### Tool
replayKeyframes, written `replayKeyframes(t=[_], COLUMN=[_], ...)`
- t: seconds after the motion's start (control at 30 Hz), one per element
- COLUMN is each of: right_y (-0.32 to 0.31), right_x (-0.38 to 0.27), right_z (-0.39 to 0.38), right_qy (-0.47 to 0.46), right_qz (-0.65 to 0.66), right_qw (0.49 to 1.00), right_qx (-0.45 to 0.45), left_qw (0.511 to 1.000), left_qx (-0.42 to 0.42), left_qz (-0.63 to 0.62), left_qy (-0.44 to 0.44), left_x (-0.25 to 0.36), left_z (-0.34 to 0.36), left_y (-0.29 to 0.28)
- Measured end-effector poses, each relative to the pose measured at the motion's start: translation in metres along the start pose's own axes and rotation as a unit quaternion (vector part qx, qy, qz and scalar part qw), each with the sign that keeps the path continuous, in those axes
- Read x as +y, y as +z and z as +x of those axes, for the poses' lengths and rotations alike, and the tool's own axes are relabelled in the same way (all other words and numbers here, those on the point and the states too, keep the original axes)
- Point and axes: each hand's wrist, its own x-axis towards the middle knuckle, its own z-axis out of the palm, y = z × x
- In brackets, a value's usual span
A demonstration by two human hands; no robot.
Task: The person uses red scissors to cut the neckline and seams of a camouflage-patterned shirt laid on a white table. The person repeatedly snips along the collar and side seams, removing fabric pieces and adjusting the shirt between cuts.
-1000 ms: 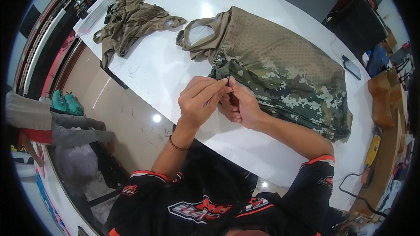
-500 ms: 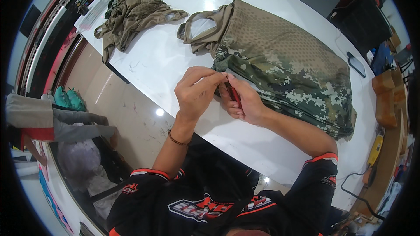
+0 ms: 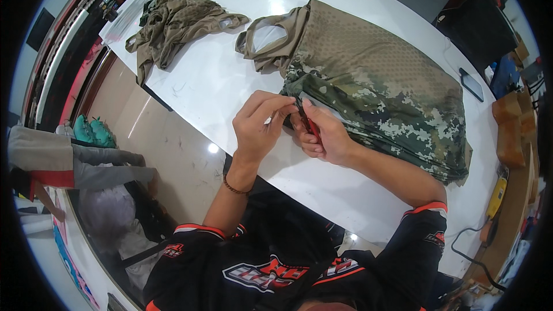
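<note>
My left hand (image 3: pixel 259 126) pinches with thumb and forefinger at the near edge of a camouflage garment (image 3: pixel 374 86), brown honeycomb above and green speckled below, lying on the white table (image 3: pixel 213 92). Whatever is between those fingertips is too small to make out. My right hand (image 3: pixel 325 132) is wrapped round a small red-handled tool (image 3: pixel 313 128), apparently snips, its tip close beside my left fingertips at the fabric. Another crumpled brown patterned garment (image 3: pixel 173 29) lies at the table's far left.
A phone (image 3: pixel 471 84) lies at the table's right, near a wooden organizer (image 3: pixel 507 129) and a yellow corded tool (image 3: pixel 496 196). A black chair (image 3: pixel 472 29) stands behind. At left, another person in grey (image 3: pixel 40 155) is near teal shoes (image 3: pixel 98 132).
Both my hands have shifted slightly up in the picture, along with the table and garments. The red tool shows more between my right fingers. My left fingers have loosened slightly, leaving a small gap.
</note>
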Motion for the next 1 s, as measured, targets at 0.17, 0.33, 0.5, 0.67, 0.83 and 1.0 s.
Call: replayKeyframes(t=[0.17,0.33,0.5,0.67,0.83,1.0], right_y=[0.002,-0.001,0.000,-0.002,-0.003,-0.004], right_x=[-0.002,-0.002,-0.002,-0.004,-0.004,-0.004], right_z=[-0.001,-0.001,0.001,0.001,-0.001,-0.001], right_qy=[0.005,-0.007,-0.025,-0.008,-0.007,0.002], right_qz=[-0.008,-0.026,-0.026,-0.011,-0.014,-0.011], right_qw=[1.000,1.000,0.999,1.000,1.000,0.999], right_qx=[0.020,0.007,0.001,-0.009,-0.026,-0.034], left_qw=[0.996,0.995,0.995,1.000,0.997,0.997], left_qx=[0.000,-0.007,-0.006,0.023,0.033,0.012], left_qz=[0.051,0.062,0.055,-0.007,-0.049,-0.053], left_qy=[0.071,0.081,0.087,-0.014,-0.048,-0.052], left_x=[-0.003,-0.004,-0.008,0.001,-0.006,-0.002], left_z=[0.000,0.004,0.006,0.013,0.004,-0.003], left_y=[-0.001,0.000,-0.001,0.000,-0.002,-0.005])
